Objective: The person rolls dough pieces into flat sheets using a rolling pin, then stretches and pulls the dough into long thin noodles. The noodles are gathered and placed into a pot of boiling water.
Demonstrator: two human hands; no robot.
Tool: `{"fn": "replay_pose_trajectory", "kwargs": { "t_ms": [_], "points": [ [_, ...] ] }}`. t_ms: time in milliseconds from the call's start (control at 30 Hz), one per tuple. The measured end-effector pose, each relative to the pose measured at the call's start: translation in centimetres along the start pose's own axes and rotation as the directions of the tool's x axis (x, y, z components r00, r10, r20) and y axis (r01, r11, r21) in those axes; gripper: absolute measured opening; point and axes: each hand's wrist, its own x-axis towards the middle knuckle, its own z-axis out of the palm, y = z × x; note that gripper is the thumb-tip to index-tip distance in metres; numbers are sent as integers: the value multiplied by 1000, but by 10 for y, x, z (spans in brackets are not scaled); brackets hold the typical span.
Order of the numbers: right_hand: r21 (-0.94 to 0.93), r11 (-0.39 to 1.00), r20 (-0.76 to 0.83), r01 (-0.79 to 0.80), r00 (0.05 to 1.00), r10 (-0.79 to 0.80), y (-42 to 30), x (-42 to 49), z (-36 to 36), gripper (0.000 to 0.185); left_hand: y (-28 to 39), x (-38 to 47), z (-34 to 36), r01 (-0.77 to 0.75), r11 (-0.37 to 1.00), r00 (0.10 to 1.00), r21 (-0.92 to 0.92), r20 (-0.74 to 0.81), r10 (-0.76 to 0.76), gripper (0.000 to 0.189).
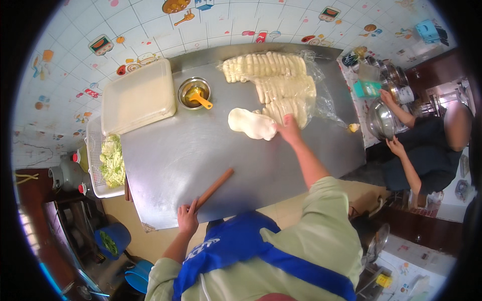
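My left hand (187, 218) grips the near end of a wooden rolling pin (214, 188), which lies slantwise at the front edge of the steel table (165, 165). Farther out, my right hand (289, 129) has its fingers at the right end of a flattened, oblong piece of dough (250, 123). The fingertips are partly hidden, but they appear to pinch the dough's edge. Just beyond that hand, rows of dough strips (282, 84) lie side by side, partly under clear plastic wrap (325, 94).
A steel bowl (184, 101) holds yellow liquid and an orange-handled brush or scoop (201, 99). Left of it is a lidded plastic tub (139, 98). Shredded greens (113, 161) fill a white basket (99, 188) by the left edge. At right, another person (421, 154) handles a metal basin (381, 119).
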Motion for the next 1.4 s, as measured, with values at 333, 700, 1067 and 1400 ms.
{"fn": "replay_pose_trajectory", "kwargs": {
  "t_ms": [333,700,1067,1400],
  "points": [
    [823,538,195,-183,980,36,0,95,-62,35,53,37,-11,75,988,983,-132,-157,-96,57],
    [105,719,566,687,553,-611,19,-116,31,34,127,131,-10,-131,959,985,-251,-140,98,54],
    [268,855,235,443,831,-504,3,-158,32,21,114,208,56,2,716,997,-698,-58,-60,31],
    [315,685,331,657,600,-728,-156,-202,151,16,-90,-41,-13,429,537,903,-727,320,-288,35]
  ]
}}
